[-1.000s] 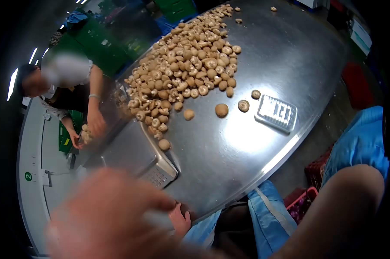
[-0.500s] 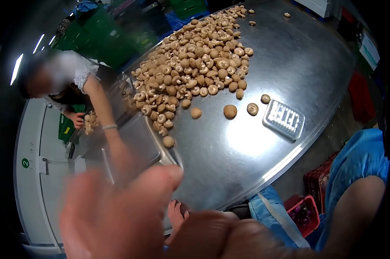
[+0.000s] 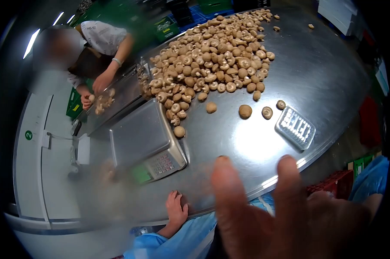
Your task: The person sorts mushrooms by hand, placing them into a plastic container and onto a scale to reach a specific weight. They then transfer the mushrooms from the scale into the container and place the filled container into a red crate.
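Note:
My right hand [image 3: 268,216] looms large and close to the camera at the lower right. Two of its digits stick up apart, and nothing shows between them. Much smaller, my left hand [image 3: 176,210] rests at the near edge of the steel table [image 3: 216,172], its fingers stretched out over the metal. Just beyond the left hand stands a weighing scale [image 3: 138,131] with a bare platform and a keypad. Past the right hand's fingertips lies a clear plastic tray [image 3: 295,128]. Brown shiitake mushrooms [image 3: 212,60] form a big heap farther back.
Several loose mushrooms [image 3: 245,111] lie between heap and tray. Across the table, a co-worker's hands [image 3: 102,84] are at a cluster of mushrooms [image 3: 103,103]. A red crate [image 3: 337,185] stands below the table at the right. A blurred patch covers the area left of the scale's display.
My right hand has moved from in front of the scale to the right, uncovering the scale. The co-worker's arm has drawn back from the scale. The view has shifted.

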Available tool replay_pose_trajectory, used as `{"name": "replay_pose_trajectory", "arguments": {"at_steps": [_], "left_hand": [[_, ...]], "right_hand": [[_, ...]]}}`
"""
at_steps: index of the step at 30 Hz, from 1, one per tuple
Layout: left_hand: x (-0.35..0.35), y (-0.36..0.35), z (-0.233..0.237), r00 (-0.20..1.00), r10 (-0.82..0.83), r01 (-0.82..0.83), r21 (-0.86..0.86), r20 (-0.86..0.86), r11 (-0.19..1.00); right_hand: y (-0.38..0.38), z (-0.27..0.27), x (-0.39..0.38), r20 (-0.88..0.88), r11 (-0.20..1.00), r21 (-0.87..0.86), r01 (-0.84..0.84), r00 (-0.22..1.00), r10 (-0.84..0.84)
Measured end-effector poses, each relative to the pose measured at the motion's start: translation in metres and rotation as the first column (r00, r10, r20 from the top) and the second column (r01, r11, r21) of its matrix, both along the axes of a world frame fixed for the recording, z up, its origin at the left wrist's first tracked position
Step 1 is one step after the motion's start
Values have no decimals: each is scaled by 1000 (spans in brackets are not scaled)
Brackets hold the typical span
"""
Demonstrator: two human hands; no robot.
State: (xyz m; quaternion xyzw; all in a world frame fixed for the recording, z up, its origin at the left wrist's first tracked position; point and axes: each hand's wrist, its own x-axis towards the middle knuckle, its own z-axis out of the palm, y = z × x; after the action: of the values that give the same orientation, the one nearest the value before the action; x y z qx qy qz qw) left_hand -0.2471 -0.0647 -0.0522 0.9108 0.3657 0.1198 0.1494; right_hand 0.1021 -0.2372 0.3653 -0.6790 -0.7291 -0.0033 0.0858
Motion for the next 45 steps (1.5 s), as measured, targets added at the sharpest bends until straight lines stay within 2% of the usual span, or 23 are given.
{"name": "replay_pose_trajectory", "arguments": {"at_steps": [2, 5, 8, 11, 12, 14, 18, 24, 32, 41, 45], "left_hand": [[14, -7, 34, 998, -13, 9, -60, -67, 998], [22, -11, 46, 1000, 14, -15, -116, -13, 993], [24, -9, 50, 997, 21, -28, -110, -70, 993], [24, -5, 53, 1000, 5, -9, -171, -19, 985], [29, -4, 53, 998, -23, 29, -112, 51, 993], [36, -11, 74, 1000, -8, 5, -129, -23, 992], [52, -15, 93, 999, -28, 24, -147, -23, 989], [61, -13, 86, 998, -63, 64, -159, 7, 985], [29, -13, 56, 1000, -1, -2, -139, -19, 990], [22, 0, 72, 999, 5, -9, -113, -38, 994], [26, -12, 49, 999, 14, -17, -66, -42, 998]], "right_hand": [[-3, 1, -2, 14, 1000, -12, 0, 1000, 0], [-7, -1, -4, 50, 999, -44, -4, 999, 6], [-12, -3, -7, 80, 998, -69, -14, 997, 20], [-13, -12, -11, 94, 995, -95, -36, 995, 45], [-11, -13, -11, 90, 994, -108, -33, 995, 43], [-10, -16, -10, 70, 992, -123, -39, 996, 48], [-10, -22, -10, 57, 987, -152, -45, 997, 54], [-11, -24, -10, 72, 984, -172, -42, 996, 55], [-10, -28, -11, 91, 977, -207, -56, 993, 76], [-12, -36, -22, 110, 949, -292, -118, 982, 156], [-19, -38, -22, 98, 935, -320, -150, 977, 190]]}}
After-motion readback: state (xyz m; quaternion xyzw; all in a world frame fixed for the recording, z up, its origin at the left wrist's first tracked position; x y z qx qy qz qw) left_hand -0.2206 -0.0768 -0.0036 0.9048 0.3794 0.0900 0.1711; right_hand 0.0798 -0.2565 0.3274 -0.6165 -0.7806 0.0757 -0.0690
